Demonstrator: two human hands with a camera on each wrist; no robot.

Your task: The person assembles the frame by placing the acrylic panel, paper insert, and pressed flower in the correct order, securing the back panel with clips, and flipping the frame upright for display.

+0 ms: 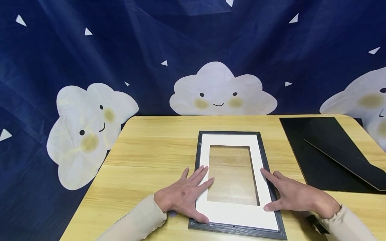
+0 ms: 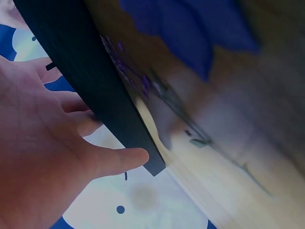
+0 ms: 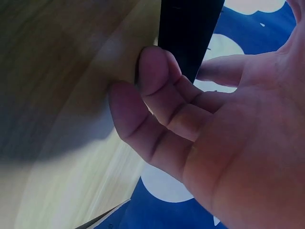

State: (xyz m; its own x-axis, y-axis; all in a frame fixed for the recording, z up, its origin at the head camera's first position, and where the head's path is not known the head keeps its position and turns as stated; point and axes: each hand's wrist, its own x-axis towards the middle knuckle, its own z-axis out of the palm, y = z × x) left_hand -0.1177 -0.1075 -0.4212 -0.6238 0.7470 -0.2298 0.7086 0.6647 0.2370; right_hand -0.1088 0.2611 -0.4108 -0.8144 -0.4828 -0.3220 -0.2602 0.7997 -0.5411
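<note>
One bare left hand [image 1: 188,194] and one bare right hand [image 1: 297,194] make two, in two beige sleeves [image 1: 137,219]; there is one black rectangular frame [image 1: 220,228]; one white rectangular mat [image 1: 232,214] with one rectangular opening [image 1: 230,174]; one flat black board [image 1: 316,170] bearing one narrow black leg [image 1: 362,170]; one pale wood-grained table [image 1: 144,150]; one navy fabric backdrop [image 1: 105,50] with three white clouds [image 1: 223,90] and nine small white triangles [image 1: 294,19]; one purple-flowered sprig [image 2: 178,109] in the left wrist view.

1. Before me hangs a deep-blue cloth [image 1: 135,40], softly creased, scattered with small white triangles [image 1: 295,19].
2. Pale clouds [image 1: 215,82] decorate it (the middle one smiles, yellow-cheeked).
3. In front stands a light wood-grain table [image 1: 144,150] with rounded far corners.
</note>
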